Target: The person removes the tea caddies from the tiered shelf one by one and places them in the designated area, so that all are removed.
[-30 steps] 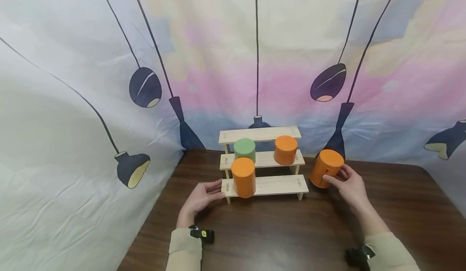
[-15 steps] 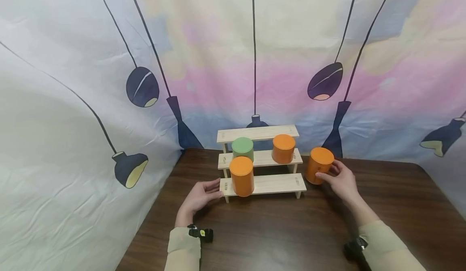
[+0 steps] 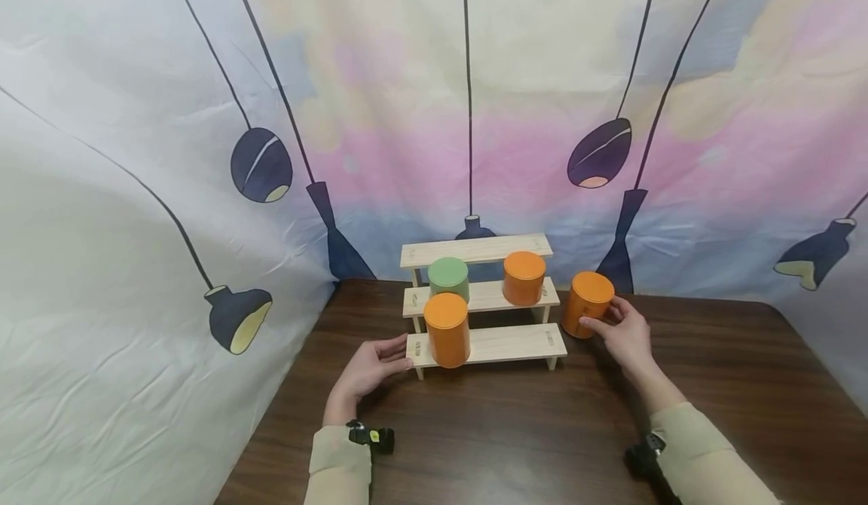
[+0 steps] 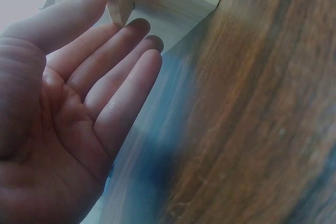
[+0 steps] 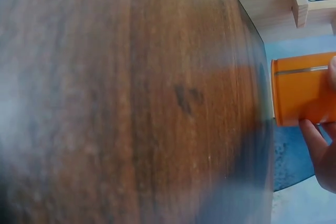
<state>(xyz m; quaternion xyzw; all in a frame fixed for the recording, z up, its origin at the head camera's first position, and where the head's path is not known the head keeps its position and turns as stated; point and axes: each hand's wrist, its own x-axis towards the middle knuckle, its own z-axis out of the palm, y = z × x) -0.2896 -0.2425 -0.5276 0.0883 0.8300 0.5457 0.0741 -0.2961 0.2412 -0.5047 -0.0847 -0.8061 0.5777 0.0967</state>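
Observation:
A wooden three-tier display shelf [image 3: 510, 345] stands on the table. My left hand [image 3: 366, 373] holds the left end of its lowest tier, thumb in front and fingers at the side; the left wrist view shows the hand [image 4: 79, 108] with nearly straight fingers at the shelf's side panel [image 4: 168, 3]. My right hand [image 3: 627, 335] grips an orange canister [image 3: 588, 298] just right of the shelf, nearly upright. Another orange canister [image 3: 447, 332] stands on the lowest tier's left. On the middle tier stand a green canister [image 3: 448, 275], partly hidden, and an orange canister [image 3: 524, 279].
The shelf's top tier [image 3: 475, 249] is at the back, close to a printed fabric backdrop [image 3: 529, 113]. Dark wood-grain table [image 3: 515, 430] lies in front of the shelf and to both sides. Another fabric side [image 3: 122, 301] hangs along the left.
My right hand has brought the orange canister left, closer to the shelf, and it leans less than before. My left hand keeps its place at the shelf's end. The head view has shifted slightly.

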